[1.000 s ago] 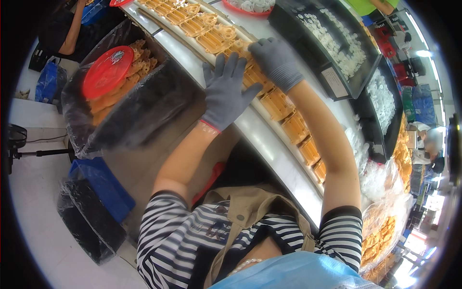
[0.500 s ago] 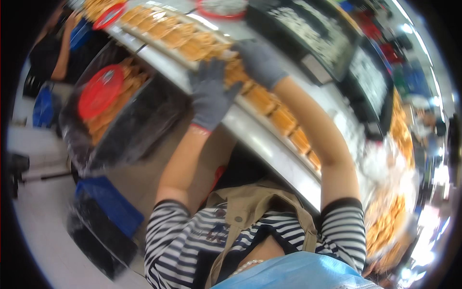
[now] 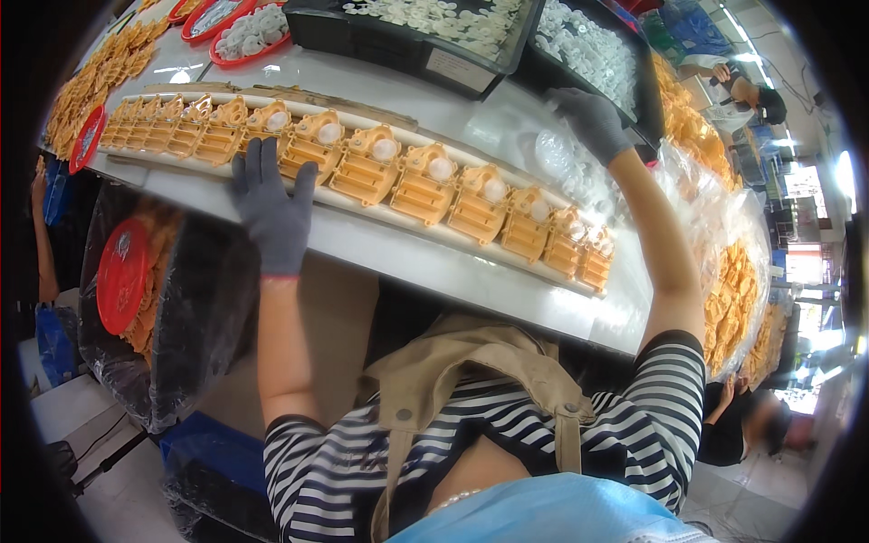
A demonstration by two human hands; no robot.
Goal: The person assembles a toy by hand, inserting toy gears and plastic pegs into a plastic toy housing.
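Observation:
A long row of orange plastic housings [image 3: 424, 185] lies in a pale rail [image 3: 358, 197] along the table. Several housings in its middle and right stretch carry round whitish discs [image 3: 385, 149]. My left hand [image 3: 274, 213], in a grey glove, rests at the row's near edge with fingers stretched out and thumb apart, holding nothing visible. My right hand [image 3: 593, 125], gloved alike, is beyond the row, between a black bin of white parts [image 3: 588, 59] and a heap of clear and white plastic pieces [image 3: 559, 161]. Its fingertips are blurred, so any small piece in them cannot be made out.
Another black bin [image 3: 398, 41] of small whitish discs stands at the back. Red dishes [image 3: 249, 36] of parts sit at the far left, beside piled orange pieces [image 3: 109, 68]. Bagged orange parts [image 3: 738, 290] lie right. A plastic-lined crate [image 3: 204, 299] stands below the table's left.
My view has turned and now takes in the whole row. Both hands were together over the housings; my right hand has moved away right to the bins, while my left stays beside the row.

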